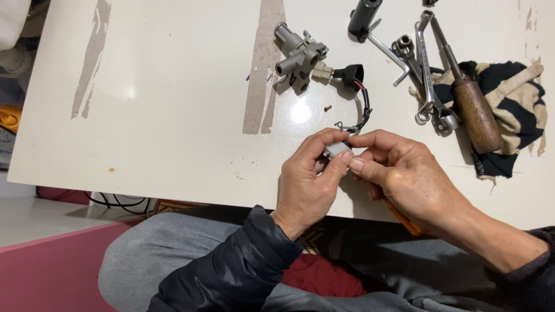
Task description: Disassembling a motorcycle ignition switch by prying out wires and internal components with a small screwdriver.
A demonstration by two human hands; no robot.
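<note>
Both hands meet at the near edge of the white table (144, 115), closed around a small grey plug (337, 150) on the end of a black cable (366, 107). The left hand (306, 182) pinches the plug between thumb and curled fingers; the right hand (404, 173) presses in from the other side with thumb and forefinger tips on or just beside it, and something orange shows under that palm, too hidden to name. The cable runs up to a black connector (351, 75) joined to a grey metal valve body (298, 55) further back. A tiny screw (328, 108) lies loose between the valve and the hands. To the right sit spanners (425, 75), a hex key (384, 49) and a wooden-handled tool (474, 112) on a striped rag (520, 110). Handling the plug well likely means keeping the left grip firm and still, working with the right fingertips only, leaving slack in the cable so the valve is not dragged, and minding the loose screw
</note>
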